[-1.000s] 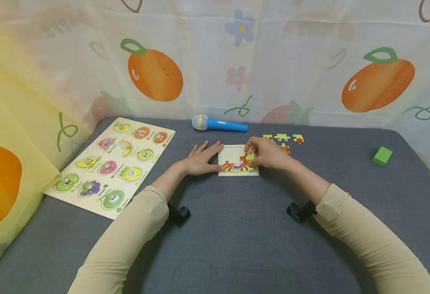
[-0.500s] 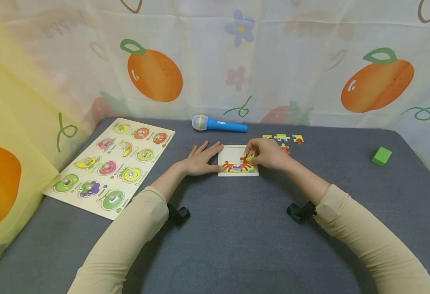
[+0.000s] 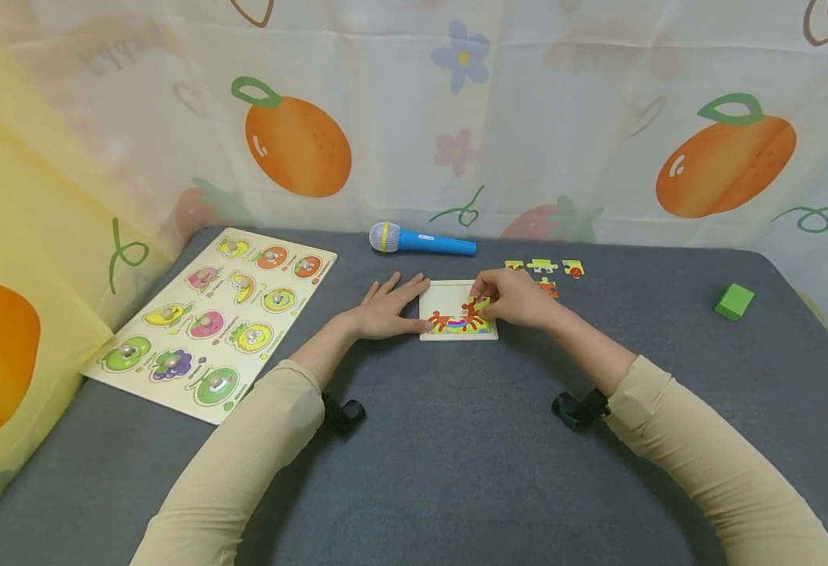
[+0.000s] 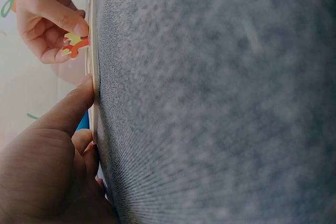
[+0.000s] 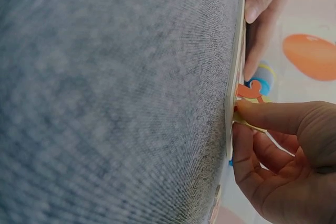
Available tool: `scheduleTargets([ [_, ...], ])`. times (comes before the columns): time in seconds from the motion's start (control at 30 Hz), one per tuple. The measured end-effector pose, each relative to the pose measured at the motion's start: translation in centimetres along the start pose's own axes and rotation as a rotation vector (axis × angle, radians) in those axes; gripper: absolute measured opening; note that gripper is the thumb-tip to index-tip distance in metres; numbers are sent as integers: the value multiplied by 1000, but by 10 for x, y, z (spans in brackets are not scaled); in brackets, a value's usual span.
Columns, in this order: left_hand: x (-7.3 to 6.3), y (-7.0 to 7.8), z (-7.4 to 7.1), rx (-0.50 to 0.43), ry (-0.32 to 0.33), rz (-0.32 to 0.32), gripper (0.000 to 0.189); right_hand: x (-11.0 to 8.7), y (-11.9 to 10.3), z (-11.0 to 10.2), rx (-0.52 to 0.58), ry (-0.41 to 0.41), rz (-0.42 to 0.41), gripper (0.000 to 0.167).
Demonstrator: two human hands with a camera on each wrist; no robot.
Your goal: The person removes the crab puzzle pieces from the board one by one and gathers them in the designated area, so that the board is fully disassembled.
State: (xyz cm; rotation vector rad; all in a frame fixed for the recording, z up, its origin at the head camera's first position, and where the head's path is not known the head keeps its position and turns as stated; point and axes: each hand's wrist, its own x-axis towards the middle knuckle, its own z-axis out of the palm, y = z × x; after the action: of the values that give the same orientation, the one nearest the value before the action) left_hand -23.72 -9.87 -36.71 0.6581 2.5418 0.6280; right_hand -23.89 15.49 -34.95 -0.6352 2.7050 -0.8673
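A small wooden jigsaw tray (image 3: 445, 292) lies on the table, its lower part filled with pieces showing red legs and a rainbow. My left hand (image 3: 382, 311) rests at the tray's left side, fingers spread and thumb touching the near left corner. Over the tray's right side, my right hand (image 3: 516, 296) pinches a red and yellow jigsaw piece (image 4: 74, 44) between thumb and fingers. In the left wrist view that piece stands tilted against the tray. The right fingers partly hide it in the head view.
Several loose jigsaw pieces (image 3: 543, 266) lie behind the right hand. A blue toy microphone (image 3: 436, 242) lies at the back. To the left is a fruit knob puzzle board (image 3: 190, 326); a green block (image 3: 734, 301) sits far right. A printed curtain (image 3: 399, 118) hangs behind the table.
The jigsaw piece in my right hand has shifted very slightly, fingers still pinching it. My left hand stays in place at the tray.
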Motion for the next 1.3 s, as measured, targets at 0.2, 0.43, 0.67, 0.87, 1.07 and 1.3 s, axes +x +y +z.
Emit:
scheduleTargets([
  [0.2,1,-1,1,2,5,0,83,0,2,-2,5,-5,-4,15],
  [0.43,1,0,0,6,8,-5,83,2,3,-2,6,-7,-2,11],
  [0.67,0,1,-1,2,7,0,83,2,3,-2,0,-4,-5,11],
  [0.87,0,1,0,0,4,1,83,2,2,-4,36,-12,27,9],
  [1.07,-1,1,-1,6,3,-7,82,1,1,-5,44,-17,23,10],
  [1.3,0,2,-1,12,1,-15,83,1,1,-6,46,-26,26,12],
])
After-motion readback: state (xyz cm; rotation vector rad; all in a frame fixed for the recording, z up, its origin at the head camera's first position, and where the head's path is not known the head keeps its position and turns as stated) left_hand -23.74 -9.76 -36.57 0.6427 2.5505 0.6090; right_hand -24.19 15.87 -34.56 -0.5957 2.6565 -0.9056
